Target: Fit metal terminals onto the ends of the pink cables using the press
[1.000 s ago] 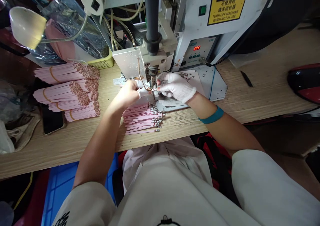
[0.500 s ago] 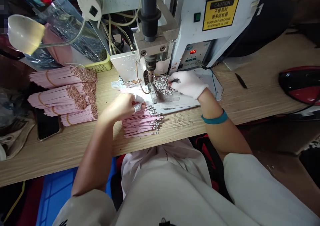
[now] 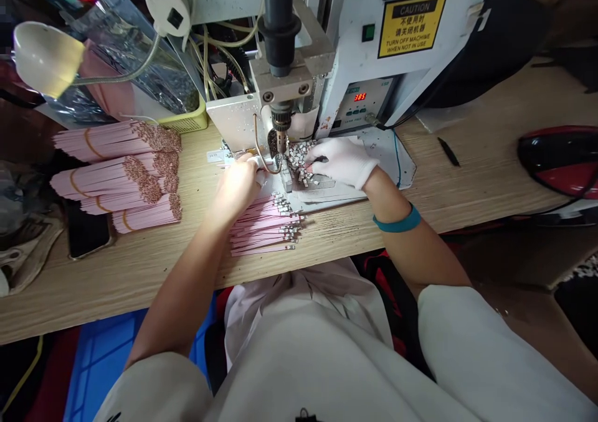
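My left hand [image 3: 240, 182], with white tape on its fingers, is closed at the left of the machine's soldering tip [image 3: 281, 140]. Its fingertips are partly hidden, and what they hold does not show. Just below it lies a bundle of pink wires [image 3: 261, 226] with small white-and-metal ends. In a white glove, my right hand [image 3: 343, 160] bends its thumb and fingers together at the right edge of a heap of tiny white-and-metal pieces [image 3: 299, 154]. Whatever lies between those fingertips is too small to make out. A metal block [image 3: 286, 179] stands between the hands, under the tip.
Banded bundles of pink wires with copper ends [image 3: 107, 185] lie at the left beside a phone [image 3: 88, 229]. A lamp [image 3: 47, 61] reaches in above them. The machine's control panel [image 3: 362, 104] stands behind my right hand. A black pen-like piece [image 3: 448, 152] lies farther right.
My left hand has moved up from the pink wires to beside the soldering tip. My right hand has shifted slightly left and down in the heap. The red display reading has changed.
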Demonstrator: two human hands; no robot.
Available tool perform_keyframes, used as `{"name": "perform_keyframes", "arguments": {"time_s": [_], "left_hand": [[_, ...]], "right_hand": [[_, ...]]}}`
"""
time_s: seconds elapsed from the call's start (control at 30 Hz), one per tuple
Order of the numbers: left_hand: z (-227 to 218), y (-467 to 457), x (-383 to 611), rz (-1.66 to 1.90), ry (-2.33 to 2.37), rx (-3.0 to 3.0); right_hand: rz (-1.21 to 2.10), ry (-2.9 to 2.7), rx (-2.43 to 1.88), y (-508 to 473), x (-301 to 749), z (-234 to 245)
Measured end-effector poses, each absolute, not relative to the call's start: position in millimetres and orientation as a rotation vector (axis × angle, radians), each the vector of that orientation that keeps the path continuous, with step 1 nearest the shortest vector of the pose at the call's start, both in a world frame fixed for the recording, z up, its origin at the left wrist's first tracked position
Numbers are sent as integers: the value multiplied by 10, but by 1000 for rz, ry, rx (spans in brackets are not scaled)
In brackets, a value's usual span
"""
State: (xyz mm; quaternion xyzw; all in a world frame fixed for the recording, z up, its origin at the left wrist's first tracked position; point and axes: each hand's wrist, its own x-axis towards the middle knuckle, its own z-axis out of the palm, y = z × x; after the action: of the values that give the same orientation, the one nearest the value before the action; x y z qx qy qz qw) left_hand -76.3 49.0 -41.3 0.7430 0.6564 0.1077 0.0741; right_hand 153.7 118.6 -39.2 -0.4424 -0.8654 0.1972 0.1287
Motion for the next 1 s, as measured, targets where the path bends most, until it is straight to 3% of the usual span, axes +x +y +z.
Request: {"name": "perform_keyframes", "arguments": {"time_s": [0.17,0.33,0.5,0.7,1.0], "left_hand": [[-393,504,-779,388,1892,2245],[-293,462,-781,567,1743,2099],[-295,450,-829,756,1554,1876],[-360,470,-879,833,1364,1714],[-313,446,-841,731,1399,1745]], "right_hand": [[528,-2470,-1295,1144,1506,-362],[1312,-1887,-1291,1032,1427,-267],[1692,-1591,-1064,963,1264,-279],[1836,-1499,-1054,968,1191,-307],[1783,-1525,-1045,933,1158,-340]]}}
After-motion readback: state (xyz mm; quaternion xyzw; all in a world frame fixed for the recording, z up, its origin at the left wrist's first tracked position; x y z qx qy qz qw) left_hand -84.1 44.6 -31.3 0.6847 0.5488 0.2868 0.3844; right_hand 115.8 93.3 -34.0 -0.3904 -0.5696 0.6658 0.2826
